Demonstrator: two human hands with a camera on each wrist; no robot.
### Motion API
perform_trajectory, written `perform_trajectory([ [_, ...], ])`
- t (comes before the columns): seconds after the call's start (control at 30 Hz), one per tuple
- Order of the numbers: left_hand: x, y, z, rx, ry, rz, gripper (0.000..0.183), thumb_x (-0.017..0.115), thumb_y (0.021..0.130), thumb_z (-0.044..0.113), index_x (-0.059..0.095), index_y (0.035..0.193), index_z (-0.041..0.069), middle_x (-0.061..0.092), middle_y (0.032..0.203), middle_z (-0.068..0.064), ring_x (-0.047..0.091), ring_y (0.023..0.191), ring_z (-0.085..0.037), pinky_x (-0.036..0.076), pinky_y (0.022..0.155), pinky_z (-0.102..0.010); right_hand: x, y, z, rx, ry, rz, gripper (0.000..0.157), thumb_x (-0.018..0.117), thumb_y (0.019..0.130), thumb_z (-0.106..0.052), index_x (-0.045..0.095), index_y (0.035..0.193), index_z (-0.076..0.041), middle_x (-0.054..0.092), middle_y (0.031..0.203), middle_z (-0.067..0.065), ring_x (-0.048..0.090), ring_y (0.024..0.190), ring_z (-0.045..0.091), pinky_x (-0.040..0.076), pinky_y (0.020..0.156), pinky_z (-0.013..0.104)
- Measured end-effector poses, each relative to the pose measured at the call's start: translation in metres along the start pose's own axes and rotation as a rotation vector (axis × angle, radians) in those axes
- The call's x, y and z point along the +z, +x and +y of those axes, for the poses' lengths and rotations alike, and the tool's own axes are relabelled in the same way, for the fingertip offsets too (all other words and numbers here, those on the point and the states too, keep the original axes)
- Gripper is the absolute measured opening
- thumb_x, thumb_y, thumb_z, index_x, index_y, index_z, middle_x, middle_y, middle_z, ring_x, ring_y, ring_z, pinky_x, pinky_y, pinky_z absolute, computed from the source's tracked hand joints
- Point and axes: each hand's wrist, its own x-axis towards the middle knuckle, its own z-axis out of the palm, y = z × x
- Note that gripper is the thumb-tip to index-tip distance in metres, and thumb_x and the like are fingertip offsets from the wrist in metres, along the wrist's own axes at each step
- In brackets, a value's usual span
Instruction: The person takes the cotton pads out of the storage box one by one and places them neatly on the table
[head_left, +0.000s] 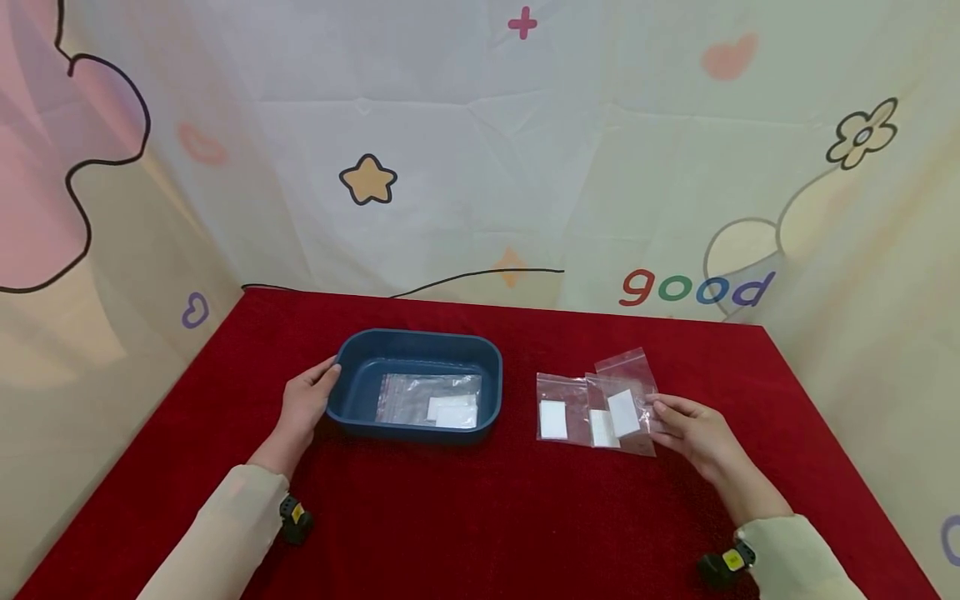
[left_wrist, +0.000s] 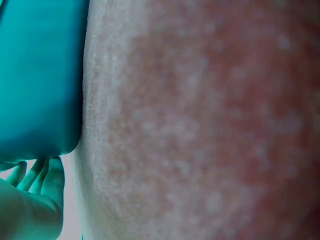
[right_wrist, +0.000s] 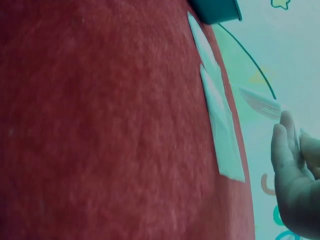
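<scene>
My left hand [head_left: 303, 400] touches the left end of a blue plastic tub [head_left: 341, 400], its fingers extended against the wall. In the left wrist view, those fingers [left_wrist: 52, 182] meet the tub's end. Inside the tub lie clear zip bags [head_left: 408, 396] with white rectangular pieces. With thumb and fingers, my right hand [head_left: 697, 429] pinches the right edge of a clear zip bag [head_left: 626, 367] holding a white piece. In the right wrist view this bag [right_wrist: 260, 104] is raised off the cloth. Two similar bags [head_left: 570, 390] lie side by side beneath and left of it.
A red cloth [head_left: 517, 517] covers the table. Behind and along both sides hangs a pale printed curtain [head_left: 465, 183], close past the table's far edge. The tub stands left of the loose bags, with a strip of red cloth between them.
</scene>
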Motion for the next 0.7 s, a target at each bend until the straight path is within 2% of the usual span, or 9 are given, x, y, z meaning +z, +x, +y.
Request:
perform_trajectory([
  [0.3,0.0,0.0,-0.001,-0.005,0.008,-0.001,0.051,0.045,0.11,0.027,0.04,0.157,0.006,0.037,0.165,-0.019,0.042,0.147,-0.035,0.04,0.12,-0.048,-0.016,-0.004,0.005,-0.007,0.052,-0.004,0.04,0.053,0.106,-0.011,0.077,0.088,-0.037,0.073,0.086,-0.015,0.072,0.079,0.002,0.063,0.077,0.023],
  [0.7,0.001,0.001,-0.001,-0.009,0.007,0.002,0.051,0.046,0.11,0.026,0.04,0.157,0.007,0.037,0.165,-0.018,0.041,0.148,-0.035,0.04,0.12,-0.049,-0.039,-0.007,0.009,0.043,0.134,0.002,0.038,0.054,0.106,-0.013,0.079,0.086,-0.035,0.076,0.085,-0.012,0.074,0.078,0.004,0.063,0.076,0.024],
])
